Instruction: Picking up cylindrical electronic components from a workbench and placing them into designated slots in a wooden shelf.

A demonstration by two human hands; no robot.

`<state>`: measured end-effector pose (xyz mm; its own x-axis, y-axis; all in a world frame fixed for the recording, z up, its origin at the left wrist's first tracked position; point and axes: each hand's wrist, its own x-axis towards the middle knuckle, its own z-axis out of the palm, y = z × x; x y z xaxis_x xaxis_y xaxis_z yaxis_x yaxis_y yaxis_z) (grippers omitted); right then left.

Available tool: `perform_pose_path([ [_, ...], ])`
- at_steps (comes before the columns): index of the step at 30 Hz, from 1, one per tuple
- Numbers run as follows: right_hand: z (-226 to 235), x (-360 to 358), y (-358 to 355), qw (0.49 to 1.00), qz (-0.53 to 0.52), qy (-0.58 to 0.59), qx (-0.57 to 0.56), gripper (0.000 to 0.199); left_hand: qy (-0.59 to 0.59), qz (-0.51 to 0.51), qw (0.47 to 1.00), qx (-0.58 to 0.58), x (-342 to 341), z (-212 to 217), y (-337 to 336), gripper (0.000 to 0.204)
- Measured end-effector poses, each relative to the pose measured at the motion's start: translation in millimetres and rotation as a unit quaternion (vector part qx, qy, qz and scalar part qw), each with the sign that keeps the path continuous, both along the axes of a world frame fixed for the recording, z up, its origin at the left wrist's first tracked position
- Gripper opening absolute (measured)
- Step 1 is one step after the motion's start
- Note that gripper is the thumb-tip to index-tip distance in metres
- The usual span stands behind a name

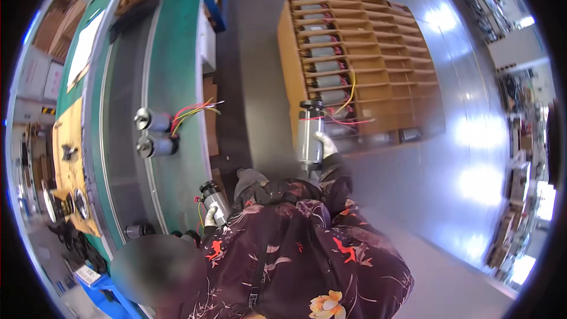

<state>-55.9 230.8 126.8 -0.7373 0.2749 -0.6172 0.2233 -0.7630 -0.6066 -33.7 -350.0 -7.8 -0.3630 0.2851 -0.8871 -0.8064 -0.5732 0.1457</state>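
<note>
My left hand (211,216), in a white glove, grips a small grey cylindrical motor (215,198) at the near edge of the green conveyor bench (177,71). My right hand (325,144), also gloved, holds a bigger silver motor (309,133) upright, red wires trailing from its top. That motor is just in front of the near end of a cardboard crate with dividers (401,77). Several motors with red and yellow wires lie in the crate's left slots. Dark floral sleeves cover both my arms.
Two motors (152,133) with coloured wires lie side by side on the grey belt, and another (137,231) lies nearer me. A yellow mat (68,142) with small parts runs along the bench's far side. Glossy grey floor (472,201) spreads to the right, with shelving beyond.
</note>
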Motion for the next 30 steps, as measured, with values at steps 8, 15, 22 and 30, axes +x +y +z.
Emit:
perform_pose_path([
  [8, -31.7, 198.5, 31.8, 0.969, -0.242, -0.049, -0.031, 0.052, 0.021, -0.352, 0.931, 0.095, -53.8, -30.1, 140.3, 0.039],
  [15, -4.7, 256.5, 82.4, 0.943, -0.313, -0.112, 0.018, 0.058, 0.027, -0.394, 0.919, -0.01, -33.2, -9.5, 224.4, 0.052],
  [22, -17.5, 246.7, 244.2, 0.97, -0.117, -0.213, 0.026, 0.043, 0.11, -0.35, 0.929, -0.048, 51.3, 10.6, 292.8, 0.052],
  [30, -194.5, 138.1, 456.5, 0.61, 0.632, -0.171, 0.447, 0.09, -0.086, -0.183, 0.963, -0.176, 268.2, 89.2, 482.8, 0.05],
])
